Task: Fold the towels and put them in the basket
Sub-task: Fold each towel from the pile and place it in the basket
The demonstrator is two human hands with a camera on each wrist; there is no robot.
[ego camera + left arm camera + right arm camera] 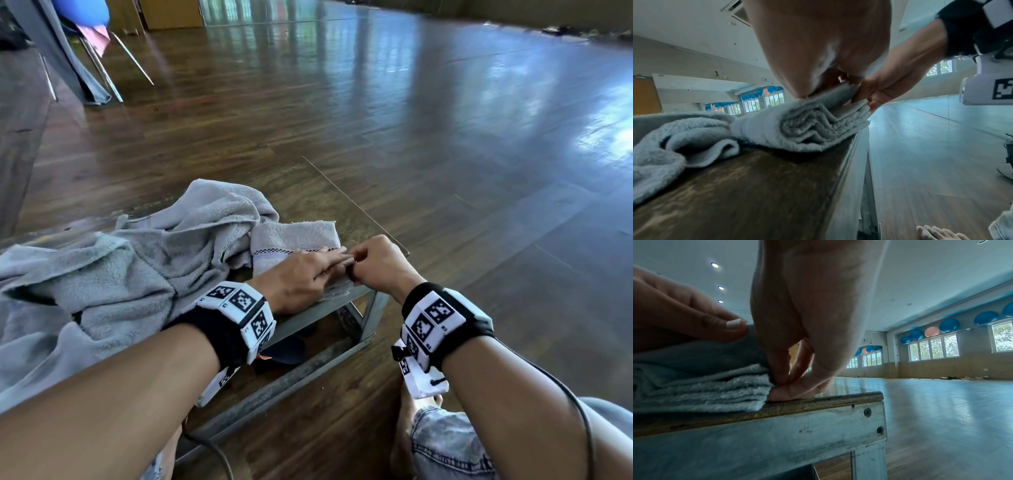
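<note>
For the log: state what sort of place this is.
Probably a gym or dance studio: a wide glossy wooden floor, blue and pink exercise balls shelved above the windows, and a mirrored wall.

A large exercise or dance studio. A wide, glossy wooden floor (411,113) stretches away, reflecting window light. Blue and pink exercise balls (949,325) sit lined up above a row of windows (933,348). Recessed ceiling lights (714,265) shine overhead. A low wood-topped, metal-framed table (818,423) stands in the foreground.
</note>
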